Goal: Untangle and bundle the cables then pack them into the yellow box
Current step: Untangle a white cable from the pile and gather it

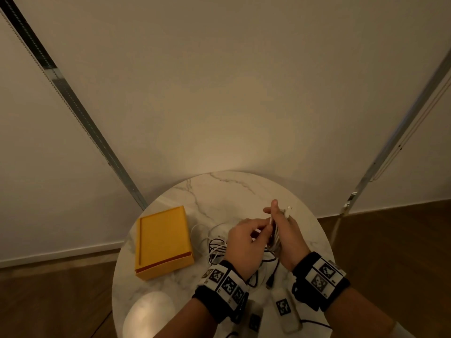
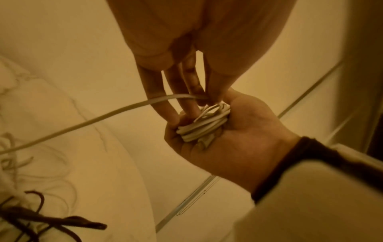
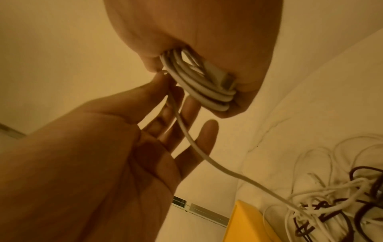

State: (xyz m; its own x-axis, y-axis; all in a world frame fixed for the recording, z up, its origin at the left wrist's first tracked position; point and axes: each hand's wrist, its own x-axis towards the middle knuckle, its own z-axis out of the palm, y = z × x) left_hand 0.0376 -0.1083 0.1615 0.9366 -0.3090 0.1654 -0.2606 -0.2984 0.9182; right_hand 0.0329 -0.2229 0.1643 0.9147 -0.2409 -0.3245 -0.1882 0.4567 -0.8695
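**Winding the first white cable, with the tangle still waiting**

Nearest the viewer, two forearms with tagged wristbands reach over a round marble bench (image 1: 244, 189). The right hand (image 1: 284, 230) is clamped around a coil of white cable (image 3: 199, 81), several loops gathered in its palm. The left hand (image 1: 244, 240) touches it, thumb and forefinger pinching the loose tail of the white cable (image 2: 82, 124) just beside the coil, the other fingers straight and spread. That tail runs down to the tangle of white and dark cables (image 1: 219, 247) lying on the bench under and just left of the hands. Farther left sits the yellow box (image 1: 163, 240), apparently shut. By my judgement the task is early: one cable partly coiled, the remainder knotted, nothing packed.
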